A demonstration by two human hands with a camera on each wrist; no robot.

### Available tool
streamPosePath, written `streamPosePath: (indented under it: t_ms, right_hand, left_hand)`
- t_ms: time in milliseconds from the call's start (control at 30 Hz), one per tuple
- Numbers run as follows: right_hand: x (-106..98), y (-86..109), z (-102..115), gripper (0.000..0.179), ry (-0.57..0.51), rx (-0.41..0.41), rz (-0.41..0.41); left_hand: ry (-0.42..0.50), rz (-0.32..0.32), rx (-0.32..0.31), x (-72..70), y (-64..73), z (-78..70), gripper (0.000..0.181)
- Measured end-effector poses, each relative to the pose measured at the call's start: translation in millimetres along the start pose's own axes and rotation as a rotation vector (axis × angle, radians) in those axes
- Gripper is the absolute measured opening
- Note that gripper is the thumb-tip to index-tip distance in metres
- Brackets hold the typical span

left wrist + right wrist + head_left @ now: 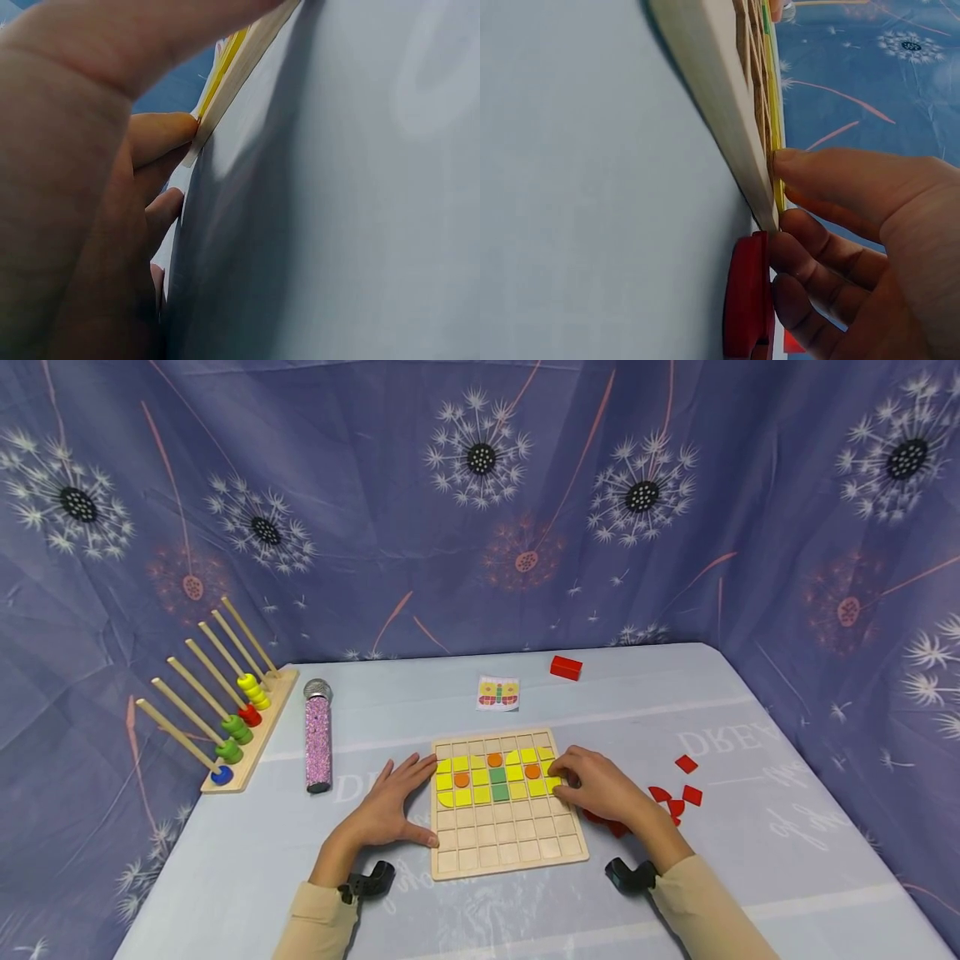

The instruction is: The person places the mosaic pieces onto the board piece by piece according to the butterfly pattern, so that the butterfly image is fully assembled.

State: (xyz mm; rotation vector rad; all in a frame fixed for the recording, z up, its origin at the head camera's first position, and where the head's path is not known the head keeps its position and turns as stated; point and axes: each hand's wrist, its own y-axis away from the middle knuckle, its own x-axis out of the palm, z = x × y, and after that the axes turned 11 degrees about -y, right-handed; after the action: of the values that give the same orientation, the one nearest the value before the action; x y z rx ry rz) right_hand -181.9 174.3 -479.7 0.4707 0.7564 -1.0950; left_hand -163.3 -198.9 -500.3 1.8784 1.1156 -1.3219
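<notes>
A wooden grid board (510,835) lies mid-table, its upper rows set with yellow tiles (481,794), orange round tiles (461,780) and green square tiles (500,792). Spread along the board's left edge, my left hand (390,806) touches it with thumb and fingertips, the fingers fairly straight. My right hand (600,785) is at the right edge, thumb and forefinger bent on a yellow tile (777,120) in the end column. Its other fingers curl beside the board, just over red tiles (744,300). Part of that yellow tile is hidden by the fingers.
Loose red tiles (692,795) lie right of the board. Behind it are a pattern card (498,693) with a butterfly and a red block (566,667). To the left are a glittery pink microphone (318,743) and a wooden peg stand (258,739) with coloured beads.
</notes>
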Motion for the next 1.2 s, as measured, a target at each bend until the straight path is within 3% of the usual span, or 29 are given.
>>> streamPosePath:
  t_ms: [333, 500, 933, 1200]
  right_hand:
    - [0, 0.5, 0, 0.024, -0.026, 0.017, -0.002]
    - [-1, 3.8, -5, 0.025, -0.03, -0.013, -0.008]
    - [-30, 27.8, -35, 0.023, -0.093, 0.033, -0.061]
    - [-37, 35.6, -42, 0.027, -0.14, 0.05, -0.02]
  left_hand:
    - [-0.003, 0.002, -0.012, -0.2, -0.2, 0.6, 0.125]
    - [0.009, -0.002, -0.012, 0.1, 3.0, 0.8, 0.125]
    - [-0.036, -0.007, -0.029, 1.1, 2.5, -6.2, 0.121]
    - [-0.059, -0.014, -0.045, 1.7, 0.4, -9.0, 0.115]
